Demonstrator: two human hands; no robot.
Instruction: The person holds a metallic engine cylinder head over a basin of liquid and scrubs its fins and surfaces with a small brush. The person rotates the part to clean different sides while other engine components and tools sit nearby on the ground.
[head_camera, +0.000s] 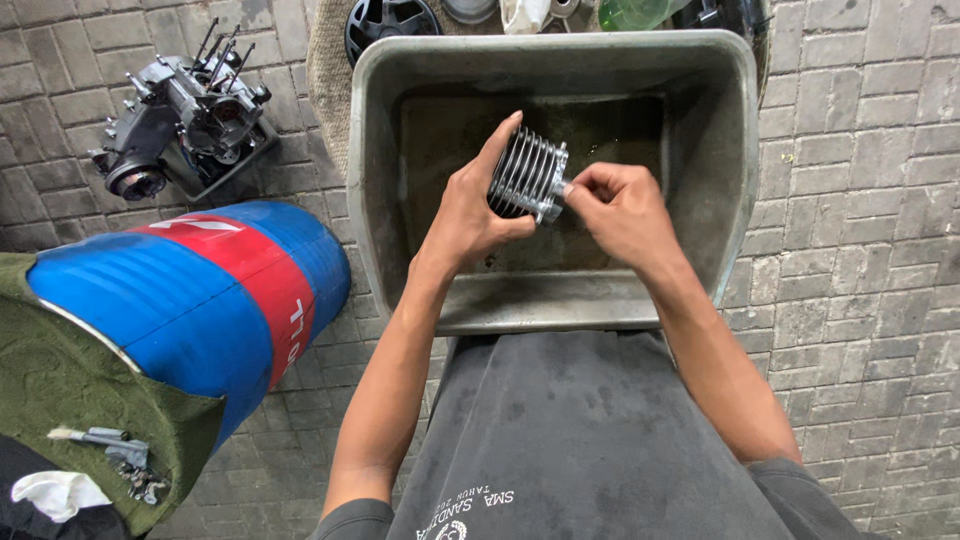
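Observation:
A finned metal engine cylinder (527, 173) is held over a grey plastic tub (740, 170) with dark liquid at its bottom. My left hand (470, 205) wraps around the cylinder's left side, index finger stretched up along the fins. My right hand (620, 205) pinches at the cylinder's right edge, fingertips closed on a small spot near its flange. Whether something small is between those fingertips cannot be made out.
A blue and red drum (200, 290) lies on its side at left, with a green cloth (60, 370) and small tools (120, 450) on it. An engine crankcase (180, 115) sits on the paving at upper left. Parts and a green bottle (635, 12) lie beyond the tub.

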